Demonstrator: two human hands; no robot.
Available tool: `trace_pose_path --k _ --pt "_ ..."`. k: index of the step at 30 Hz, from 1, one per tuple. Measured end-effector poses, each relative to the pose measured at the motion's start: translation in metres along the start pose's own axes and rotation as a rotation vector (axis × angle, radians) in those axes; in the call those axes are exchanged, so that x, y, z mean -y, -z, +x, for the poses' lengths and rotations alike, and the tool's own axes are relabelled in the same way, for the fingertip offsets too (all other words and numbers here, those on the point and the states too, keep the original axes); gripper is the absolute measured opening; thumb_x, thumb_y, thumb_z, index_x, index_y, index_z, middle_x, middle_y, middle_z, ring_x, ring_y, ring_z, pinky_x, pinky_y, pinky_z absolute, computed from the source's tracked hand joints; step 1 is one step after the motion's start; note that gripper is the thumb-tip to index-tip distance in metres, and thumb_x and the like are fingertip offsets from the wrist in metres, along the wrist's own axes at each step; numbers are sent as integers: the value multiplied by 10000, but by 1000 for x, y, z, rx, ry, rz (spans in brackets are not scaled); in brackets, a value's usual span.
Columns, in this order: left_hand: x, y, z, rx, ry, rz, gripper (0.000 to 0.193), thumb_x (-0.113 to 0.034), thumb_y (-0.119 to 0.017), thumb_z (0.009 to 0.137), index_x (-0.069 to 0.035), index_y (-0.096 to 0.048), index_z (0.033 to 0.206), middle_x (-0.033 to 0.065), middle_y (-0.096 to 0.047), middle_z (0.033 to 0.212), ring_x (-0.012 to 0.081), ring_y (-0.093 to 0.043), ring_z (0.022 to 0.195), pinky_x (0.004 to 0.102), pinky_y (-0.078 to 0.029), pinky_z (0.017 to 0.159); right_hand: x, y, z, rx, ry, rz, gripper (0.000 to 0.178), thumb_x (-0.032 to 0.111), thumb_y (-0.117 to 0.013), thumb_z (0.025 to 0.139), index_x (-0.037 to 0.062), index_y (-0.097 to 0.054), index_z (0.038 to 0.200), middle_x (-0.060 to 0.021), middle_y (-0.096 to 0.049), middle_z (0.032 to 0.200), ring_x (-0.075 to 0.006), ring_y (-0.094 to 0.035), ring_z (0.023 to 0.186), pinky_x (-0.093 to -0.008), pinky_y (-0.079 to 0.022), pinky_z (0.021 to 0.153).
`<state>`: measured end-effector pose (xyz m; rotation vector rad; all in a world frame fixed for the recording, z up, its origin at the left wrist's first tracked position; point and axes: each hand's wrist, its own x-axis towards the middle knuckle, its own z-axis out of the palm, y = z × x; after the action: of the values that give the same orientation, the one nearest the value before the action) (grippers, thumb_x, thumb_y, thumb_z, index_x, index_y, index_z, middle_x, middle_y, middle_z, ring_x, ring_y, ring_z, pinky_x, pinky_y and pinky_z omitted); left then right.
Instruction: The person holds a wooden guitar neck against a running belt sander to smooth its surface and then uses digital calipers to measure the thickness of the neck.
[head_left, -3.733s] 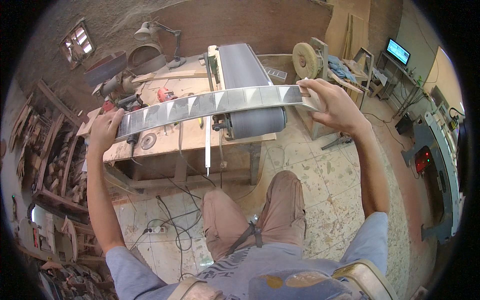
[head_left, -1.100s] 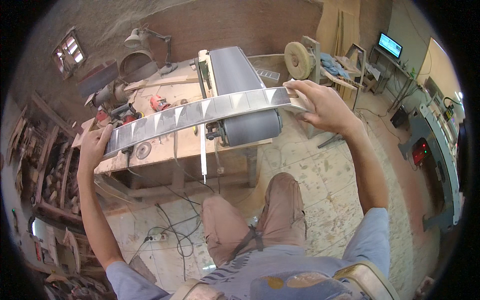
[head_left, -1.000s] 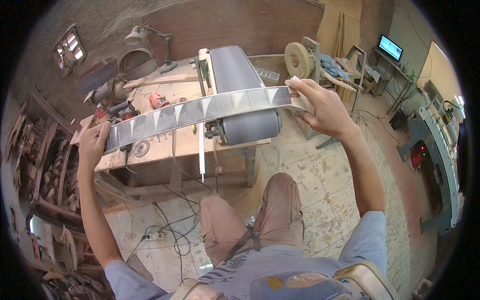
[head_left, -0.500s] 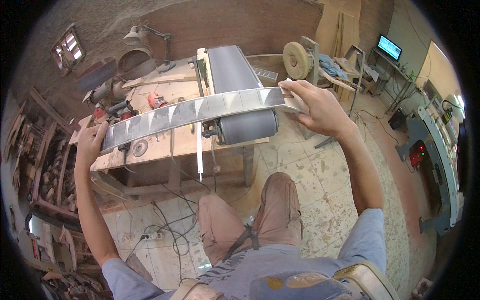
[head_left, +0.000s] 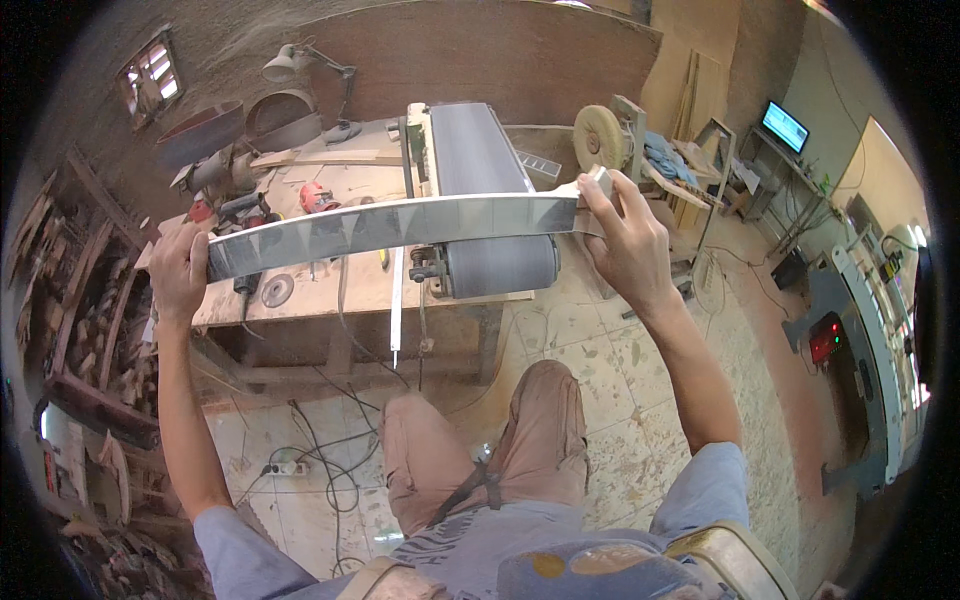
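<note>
A long, flat strip (head_left: 400, 226) with a grey face and faint paler triangles inlaid along it spans the space between my hands. My left hand (head_left: 178, 270) is closed round its left end. At the other end, my right hand (head_left: 630, 238) pinches the narrow pale tip between thumb and fingers. Just behind and below the strip stands a belt sander with a wide grey belt (head_left: 470, 150), its front roller (head_left: 500, 268) showing beneath the strip. Whether the strip touches the belt I cannot tell.
The sander sits on a wooden workbench (head_left: 330, 310) with a red power tool (head_left: 318, 197), a grey disc (head_left: 277, 291) and a desk lamp (head_left: 283, 66). A round buffing wheel (head_left: 598, 138) stands right of it. Black cables (head_left: 325, 455) lie across the tiled floor.
The strip's left end has risen and its right end has dropped a little, so it lies more level. Its face has turned, and the triangles look fainter. Both hands keep their hold.
</note>
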<state>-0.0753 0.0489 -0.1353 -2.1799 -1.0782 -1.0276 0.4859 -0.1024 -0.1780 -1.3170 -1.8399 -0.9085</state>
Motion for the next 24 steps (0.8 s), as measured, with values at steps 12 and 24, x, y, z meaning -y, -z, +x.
trace_pose_path --k 12,24 --pt "-6 14 27 695 376 -209 718 -596 -512 1038 72 -704 857 193 -636 738 303 -600 714 436 -441 717 -19 61 43 750 -148 336 716 33 -766 717 140 -555 1393 -150 -684 1311 -405 -655 1183 -482 -524 1023" --pt "4 -8 15 365 281 -228 714 -581 -502 1045 80 -676 841 192 -581 685 279 -552 660 429 -417 672 -12 45 21 506 -129 242 718 77 -785 759 149 -543 1431 -134 -665 1347 -382 -677 1150 -472 -554 979"
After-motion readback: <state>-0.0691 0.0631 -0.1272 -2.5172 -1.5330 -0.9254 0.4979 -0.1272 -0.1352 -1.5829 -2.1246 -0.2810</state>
